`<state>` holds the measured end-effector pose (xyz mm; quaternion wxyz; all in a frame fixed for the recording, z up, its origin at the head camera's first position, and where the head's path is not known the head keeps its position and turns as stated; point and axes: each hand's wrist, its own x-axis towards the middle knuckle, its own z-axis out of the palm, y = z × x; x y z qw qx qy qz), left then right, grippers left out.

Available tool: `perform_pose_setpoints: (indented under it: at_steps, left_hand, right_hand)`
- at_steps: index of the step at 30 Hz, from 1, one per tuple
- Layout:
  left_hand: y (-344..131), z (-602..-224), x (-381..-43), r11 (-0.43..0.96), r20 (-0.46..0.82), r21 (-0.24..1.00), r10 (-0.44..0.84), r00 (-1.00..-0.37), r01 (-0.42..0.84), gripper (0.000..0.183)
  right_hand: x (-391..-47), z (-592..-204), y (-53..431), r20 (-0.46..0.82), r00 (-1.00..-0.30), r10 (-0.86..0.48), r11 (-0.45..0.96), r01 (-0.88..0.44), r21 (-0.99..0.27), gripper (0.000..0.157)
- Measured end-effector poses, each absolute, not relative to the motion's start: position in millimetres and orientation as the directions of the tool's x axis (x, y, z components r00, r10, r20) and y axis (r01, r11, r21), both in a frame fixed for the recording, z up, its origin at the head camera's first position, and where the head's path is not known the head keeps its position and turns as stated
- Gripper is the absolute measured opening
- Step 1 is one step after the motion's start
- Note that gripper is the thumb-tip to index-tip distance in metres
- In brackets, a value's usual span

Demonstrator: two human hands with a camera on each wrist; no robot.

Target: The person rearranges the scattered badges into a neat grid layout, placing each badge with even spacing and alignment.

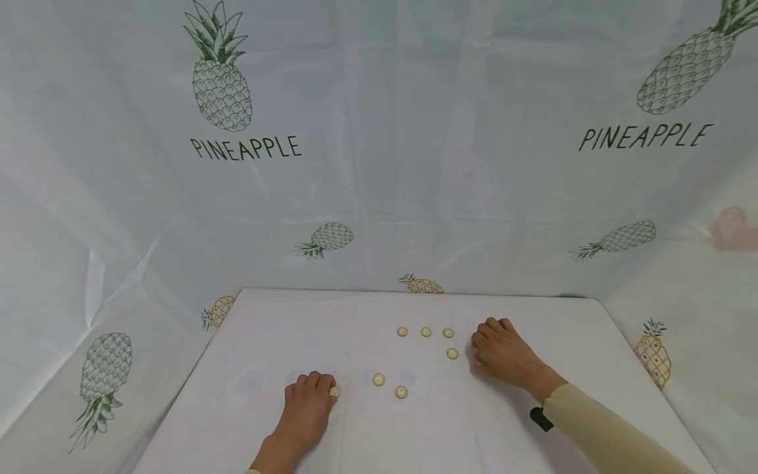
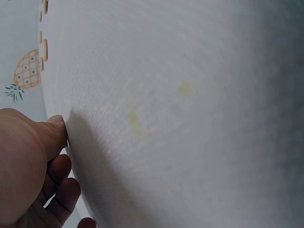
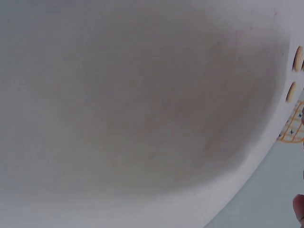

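Observation:
My left hand (image 1: pixel 306 408) is low over the white table, fingers curled. At its right edge it pinches a small round pale disc (image 1: pixel 334 391) with a dark mark on its face. In the left wrist view, the left thumb (image 2: pixel 56 130) meets the table surface, and no disc shows there. Farther back on the right, my right hand (image 1: pixel 503 349) bends its fingers at another pale disc (image 1: pixel 475 350), partly covered by them. Only a fingertip (image 3: pixel 298 206) of that hand shows at the right wrist view's edge.
Three like discs lie in a back row, the middle one (image 1: pixel 426 332) among them. Another disc (image 1: pixel 453 353) lies just in front of the row's right end. Two more, including one disc (image 1: pixel 378 379), lie between the hands. Pineapple-print cloth (image 1: pixel 414 197) hangs around the white table (image 1: pixel 284 329).

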<state>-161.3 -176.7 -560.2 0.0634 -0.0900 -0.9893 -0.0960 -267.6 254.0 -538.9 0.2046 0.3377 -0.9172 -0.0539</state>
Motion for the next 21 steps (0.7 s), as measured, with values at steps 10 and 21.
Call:
perform_pose_setpoints:
  at_steps: [10,21]
  left_hand:
    - [-177.0,-558.0,-160.9,0.965,0.134,0.183,0.164,-0.977,0.187,0.021]
    - [-177.7,-557.0,-160.0,0.962,0.126,0.194,0.169,-0.977,0.192,0.021]
  right_hand:
    - [-274.1,-543.7,220.5,0.352,-0.659,-0.665,0.743,-0.633,0.218,0.023]
    - [-278.5,-546.1,184.7,0.316,-0.672,-0.67,0.738,-0.649,0.185,0.022]
